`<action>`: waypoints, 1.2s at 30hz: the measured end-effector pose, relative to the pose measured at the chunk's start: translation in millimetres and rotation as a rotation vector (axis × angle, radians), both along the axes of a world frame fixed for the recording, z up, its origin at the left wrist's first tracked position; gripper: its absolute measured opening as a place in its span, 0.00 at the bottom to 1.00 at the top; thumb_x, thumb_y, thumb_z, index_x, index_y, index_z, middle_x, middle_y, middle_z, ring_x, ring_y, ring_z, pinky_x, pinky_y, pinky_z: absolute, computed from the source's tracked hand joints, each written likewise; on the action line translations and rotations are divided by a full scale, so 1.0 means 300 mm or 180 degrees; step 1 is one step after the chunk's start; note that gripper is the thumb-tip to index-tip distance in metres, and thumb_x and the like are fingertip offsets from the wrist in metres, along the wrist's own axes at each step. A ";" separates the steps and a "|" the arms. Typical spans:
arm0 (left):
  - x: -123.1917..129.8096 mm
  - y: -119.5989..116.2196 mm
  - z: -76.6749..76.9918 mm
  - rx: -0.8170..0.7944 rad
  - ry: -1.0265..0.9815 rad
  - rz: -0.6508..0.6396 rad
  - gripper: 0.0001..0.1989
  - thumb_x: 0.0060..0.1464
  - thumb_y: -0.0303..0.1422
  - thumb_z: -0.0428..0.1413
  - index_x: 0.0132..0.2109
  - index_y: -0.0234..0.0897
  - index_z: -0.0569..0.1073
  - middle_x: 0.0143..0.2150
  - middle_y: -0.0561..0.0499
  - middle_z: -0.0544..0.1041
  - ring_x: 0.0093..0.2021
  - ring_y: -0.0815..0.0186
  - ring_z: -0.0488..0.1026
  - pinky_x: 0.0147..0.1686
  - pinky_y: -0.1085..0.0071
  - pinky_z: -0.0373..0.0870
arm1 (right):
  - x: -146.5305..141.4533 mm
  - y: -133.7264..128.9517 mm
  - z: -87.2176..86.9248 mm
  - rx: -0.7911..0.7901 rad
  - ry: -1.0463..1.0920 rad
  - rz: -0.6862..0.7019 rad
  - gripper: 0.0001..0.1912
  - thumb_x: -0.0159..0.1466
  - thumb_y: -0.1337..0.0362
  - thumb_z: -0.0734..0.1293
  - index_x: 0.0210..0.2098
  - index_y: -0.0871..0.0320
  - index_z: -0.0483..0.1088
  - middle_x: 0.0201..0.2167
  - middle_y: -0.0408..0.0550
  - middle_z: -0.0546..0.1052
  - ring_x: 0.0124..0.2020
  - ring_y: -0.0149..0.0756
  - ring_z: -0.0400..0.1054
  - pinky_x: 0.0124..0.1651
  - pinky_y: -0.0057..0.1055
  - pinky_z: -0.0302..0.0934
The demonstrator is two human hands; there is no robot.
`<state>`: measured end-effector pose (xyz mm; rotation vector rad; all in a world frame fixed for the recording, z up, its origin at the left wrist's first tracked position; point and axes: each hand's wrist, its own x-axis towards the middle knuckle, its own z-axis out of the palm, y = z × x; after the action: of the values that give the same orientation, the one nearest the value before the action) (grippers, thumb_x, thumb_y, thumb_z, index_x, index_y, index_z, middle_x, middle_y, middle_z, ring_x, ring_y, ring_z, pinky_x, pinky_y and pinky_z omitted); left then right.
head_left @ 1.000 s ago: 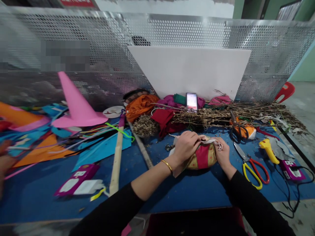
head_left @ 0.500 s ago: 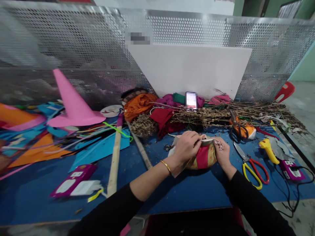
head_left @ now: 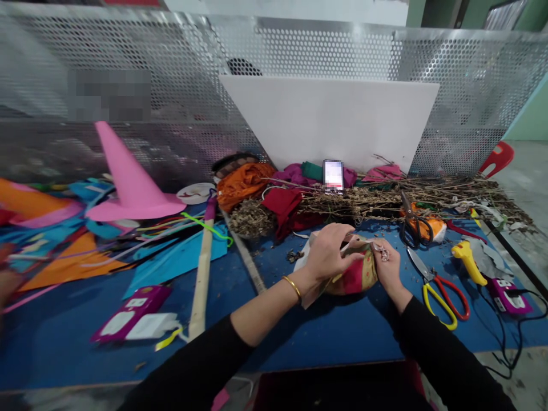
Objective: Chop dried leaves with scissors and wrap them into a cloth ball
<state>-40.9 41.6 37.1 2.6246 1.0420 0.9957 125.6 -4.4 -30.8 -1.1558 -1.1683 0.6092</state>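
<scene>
A gold and red patterned fabric bundle lies on the blue table, with pale cloth at its upper edge and left side. My left hand, with a gold bangle at the wrist, rests over the bundle's left side, closed on the pale cloth; its fingertips are partly hidden. My right hand wears a large ring and grips the bundle's right upper edge between thumb and curled fingers. Right of it lie scissors with red and yellow handles.
Black scissors, a yellow glue gun and a corded purple box lie right. Dried stems line the back. Left are a wooden stick, a pink cone hat and a person's blurred hand.
My left hand has lifted and spread slightly at the bundle's top edge, where the cloth now gapes. My right hand stays in place.
</scene>
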 end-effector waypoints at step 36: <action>0.064 -0.039 0.002 -0.0024 -0.0176 -0.0152 0.07 0.59 0.33 0.53 0.39 0.37 0.75 0.37 0.50 0.80 0.38 0.64 0.75 0.42 0.66 0.67 | 0.011 -0.014 0.002 0.0156 -0.1409 -0.0244 0.11 0.64 0.68 0.57 0.35 0.56 0.70 0.28 0.44 0.64 0.33 0.37 0.59 0.35 0.32 0.54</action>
<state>-21.8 30.0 37.7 2.5876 0.9642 1.0455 129.0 -8.6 -30.3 -1.3260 -1.4941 0.2677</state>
